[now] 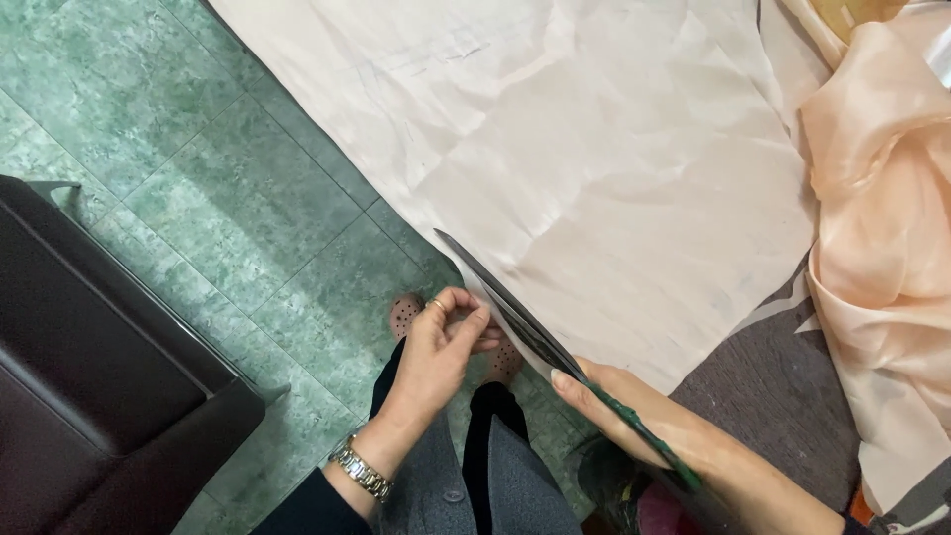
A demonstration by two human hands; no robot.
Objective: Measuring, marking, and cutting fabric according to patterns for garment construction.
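Observation:
My right hand (pixel 634 411) grips a large pair of dark scissors (pixel 515 312) with green handles; the long blades point up and left along the lower edge of a pale peach sheet of fabric (pixel 594 159) spread on a table. My left hand (pixel 446 342), with a ring and a metal wristwatch, pinches the fabric's edge just left of the blades, fingers closed on it. The scissor handles are partly hidden by my right hand.
A bunched shiny peach cloth (pixel 882 228) lies at the right, over a grey table surface (pixel 773 386). The green marbled tile floor (pixel 198 168) is on the left, with a dark brown chair (pixel 89 367) at the lower left. My feet (pixel 406 312) show below the table edge.

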